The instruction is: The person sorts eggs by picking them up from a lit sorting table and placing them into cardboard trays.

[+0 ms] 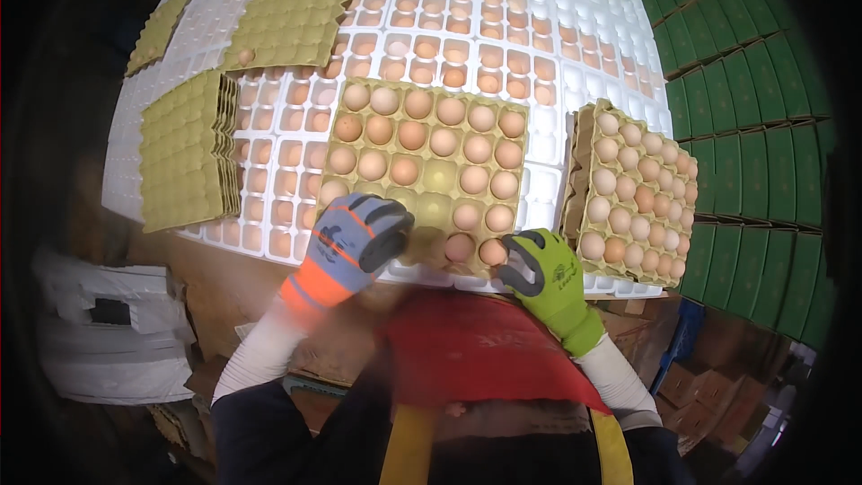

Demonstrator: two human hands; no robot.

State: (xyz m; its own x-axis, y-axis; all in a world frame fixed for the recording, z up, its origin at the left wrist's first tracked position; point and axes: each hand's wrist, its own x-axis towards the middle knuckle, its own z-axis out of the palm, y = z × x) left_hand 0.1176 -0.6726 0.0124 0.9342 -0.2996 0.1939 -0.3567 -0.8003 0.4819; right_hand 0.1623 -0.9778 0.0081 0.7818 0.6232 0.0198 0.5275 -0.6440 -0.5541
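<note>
A moulded pulp egg tray [439, 176] lies before me on white foam egg cartons, with brown and pale eggs [417, 104] in most of its cups. Several cups left of centre, towards the near side, hold no egg. My left hand [360, 236], in a blue-grey and orange glove, is over the tray's near left part with curled fingers. Whether an egg is inside them is hidden. At the near right corner, my right hand [545, 273], in a green glove with grey fingers, bends beside a brown egg [493, 251]. Its grip is unclear.
Stacked pulp trays full of eggs [640, 195] stand to the right. Bare pulp trays [185, 151] are stacked at left, with another pile [293, 17] behind, bearing one egg [246, 56]. Egg-filled foam cartons [431, 0] spread beyond. Green boxes [734, 175] line the right side.
</note>
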